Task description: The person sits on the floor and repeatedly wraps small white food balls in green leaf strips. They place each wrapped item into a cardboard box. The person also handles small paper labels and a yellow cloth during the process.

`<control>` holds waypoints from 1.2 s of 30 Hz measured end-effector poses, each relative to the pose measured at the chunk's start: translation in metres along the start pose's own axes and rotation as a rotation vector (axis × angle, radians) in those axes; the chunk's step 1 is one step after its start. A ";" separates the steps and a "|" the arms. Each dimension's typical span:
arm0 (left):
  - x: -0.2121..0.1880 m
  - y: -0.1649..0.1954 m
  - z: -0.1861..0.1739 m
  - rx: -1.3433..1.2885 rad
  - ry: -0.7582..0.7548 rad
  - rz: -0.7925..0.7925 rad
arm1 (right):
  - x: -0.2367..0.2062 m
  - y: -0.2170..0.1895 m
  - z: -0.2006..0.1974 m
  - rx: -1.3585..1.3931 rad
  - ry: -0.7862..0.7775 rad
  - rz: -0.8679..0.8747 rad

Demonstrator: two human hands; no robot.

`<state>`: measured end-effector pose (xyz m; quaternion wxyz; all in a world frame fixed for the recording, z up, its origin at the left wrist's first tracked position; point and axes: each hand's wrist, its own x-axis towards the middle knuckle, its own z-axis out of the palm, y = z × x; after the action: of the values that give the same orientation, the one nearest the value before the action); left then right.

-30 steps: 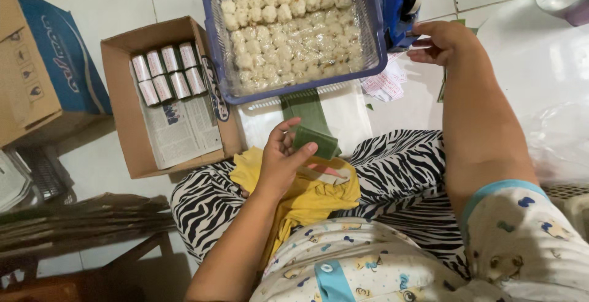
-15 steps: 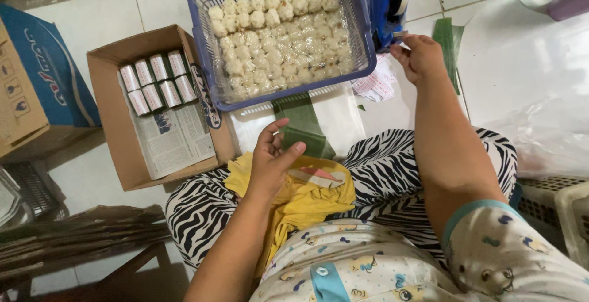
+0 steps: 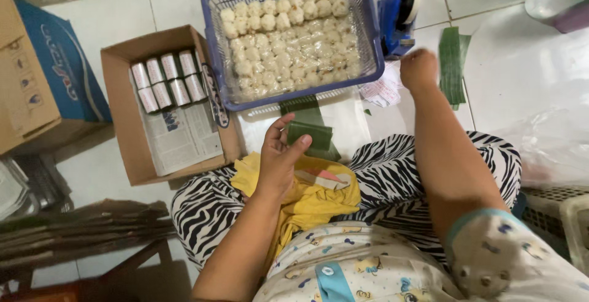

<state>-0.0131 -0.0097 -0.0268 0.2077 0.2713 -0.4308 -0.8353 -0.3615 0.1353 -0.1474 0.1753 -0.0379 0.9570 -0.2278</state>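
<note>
A person seated on a tiled floor [image 3: 110, 26] works over a folded leaf [image 3: 310, 135], gripped between the thumb and fingers of the left hand [image 3: 277, 158] just above a yellow cloth [image 3: 313, 201] spread on the lap. The right hand [image 3: 418, 69] is loosely curled, knuckles up, beside a blue tape dispenser [image 3: 397, 17]; whether it holds anything cannot be told from this angle. Under it lies a crumpled scrap of paper [image 3: 380, 90], with a flat strip of leaf [image 3: 451, 63] just to its right

By the look of it the wrapping is at an early stage: the blue basket [image 3: 371, 63] ahead is packed nearly edge to edge with pale round dumplings [image 3: 288, 44], while the open carton [image 3: 123, 124] at the left shows only two short rows of silver-wrapped rolls [image 3: 164, 80] at its far end, the rest of its newspaper lining bare. Another leaf [image 3: 300, 104] waits beneath the basket's near rim. A second box [image 3: 43, 75], blue and brown, stands further left, and flattened cardboard [image 3: 80, 228] lies by the person's knee
</note>
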 end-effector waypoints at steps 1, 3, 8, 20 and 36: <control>-0.001 0.000 -0.001 -0.006 0.009 0.011 | -0.012 -0.009 -0.010 -0.094 0.068 -0.113; -0.004 0.000 -0.002 -0.024 0.030 0.033 | -0.057 -0.022 -0.028 0.075 0.056 -0.415; -0.013 -0.007 0.005 -0.049 0.088 0.091 | -0.218 -0.055 -0.030 1.121 -0.813 -0.414; -0.056 0.016 -0.002 0.073 -0.111 -0.010 | -0.283 -0.071 -0.066 1.110 -0.839 -0.451; -0.077 0.067 0.023 0.825 -0.059 0.635 | -0.300 -0.063 -0.096 0.943 -0.566 -0.468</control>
<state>0.0393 0.0123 0.0611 0.3143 0.1630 -0.7907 -0.4994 -0.1151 0.1653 0.0561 0.3668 -0.2250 0.6348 -0.6418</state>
